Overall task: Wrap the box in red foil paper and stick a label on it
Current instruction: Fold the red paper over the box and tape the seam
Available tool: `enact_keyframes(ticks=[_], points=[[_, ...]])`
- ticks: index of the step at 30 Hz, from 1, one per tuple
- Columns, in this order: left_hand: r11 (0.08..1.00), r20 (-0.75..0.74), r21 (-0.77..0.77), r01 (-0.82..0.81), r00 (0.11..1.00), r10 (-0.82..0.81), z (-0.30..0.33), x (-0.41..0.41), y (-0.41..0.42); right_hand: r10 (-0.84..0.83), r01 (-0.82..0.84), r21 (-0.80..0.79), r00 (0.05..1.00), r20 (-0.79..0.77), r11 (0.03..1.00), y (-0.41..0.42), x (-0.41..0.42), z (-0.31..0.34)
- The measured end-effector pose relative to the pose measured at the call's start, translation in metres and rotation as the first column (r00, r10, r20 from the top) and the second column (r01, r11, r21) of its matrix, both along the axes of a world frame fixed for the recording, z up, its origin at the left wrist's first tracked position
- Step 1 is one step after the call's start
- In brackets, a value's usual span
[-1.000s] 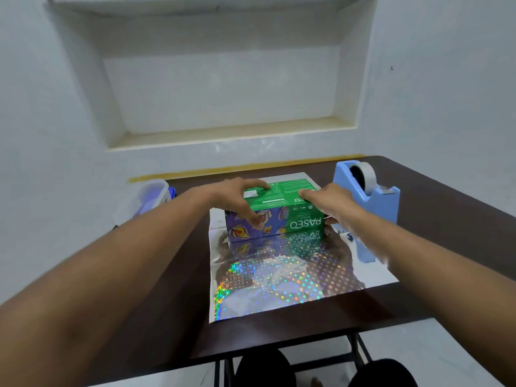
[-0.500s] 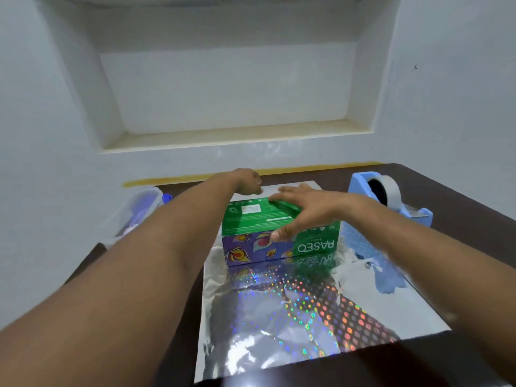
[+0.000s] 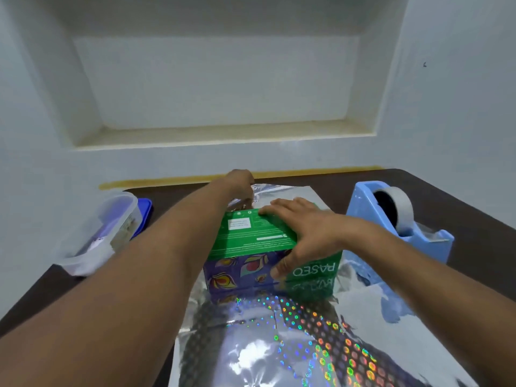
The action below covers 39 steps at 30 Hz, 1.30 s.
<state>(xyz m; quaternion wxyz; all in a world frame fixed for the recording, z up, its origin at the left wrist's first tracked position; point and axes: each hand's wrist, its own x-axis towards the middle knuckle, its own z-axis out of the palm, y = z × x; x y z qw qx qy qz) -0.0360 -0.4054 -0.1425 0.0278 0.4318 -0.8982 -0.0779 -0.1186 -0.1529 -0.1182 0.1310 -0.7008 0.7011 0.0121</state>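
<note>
A green and purple tissue box (image 3: 251,241) stands on a sheet of silver holographic foil paper (image 3: 279,344) spread over the dark table. My right hand (image 3: 301,233) lies flat on the box's top, thumb down its near face, holding it in place. My left hand (image 3: 241,182) reaches past the box to the foil's far edge; its fingers curl down onto the foil there, and the box hides the fingertips. No red foil or label shows.
A blue tape dispenser (image 3: 396,233) with a roll of tape stands right of the box. A clear plastic container (image 3: 103,233) with a blue lid (image 3: 143,216) beside it sits at the left. A white wall with a recessed niche rises behind the table (image 3: 460,208).
My view has come closer and lower. My left hand left the box top and went behind it to the foil's far edge. My right hand slid onto the box top.
</note>
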Motion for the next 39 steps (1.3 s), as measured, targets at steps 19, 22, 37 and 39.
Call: enact_keyframes(ticks=[19, 22, 37, 39], points=[[0.29, 0.135, -0.789, 0.542, 0.613, -0.778, 0.049, 0.113, 0.132, -0.112, -0.118, -0.529, 0.917, -0.382, 0.84, 0.034, 0.004, 0.038], [0.443, 0.051, -0.692, 0.57, 0.65, -0.758, 0.045, 0.126, 0.157, -0.141, -0.069, -0.524, 0.926, -0.35, 0.849, 0.053, 0.011, 0.023], [0.519, -0.328, 0.838, -0.167, 0.607, 0.724, 0.026, 0.176, 0.164, -0.196, -0.048, -0.719, 0.948, -0.252, 0.693, 0.086, 0.009, -0.034], [0.535, -0.381, 0.836, -0.123, 0.571, 0.727, 0.023, 0.178, 0.163, -0.21, -0.033, -0.745, 0.95, -0.23, 0.666, 0.084, 0.011, -0.036]])
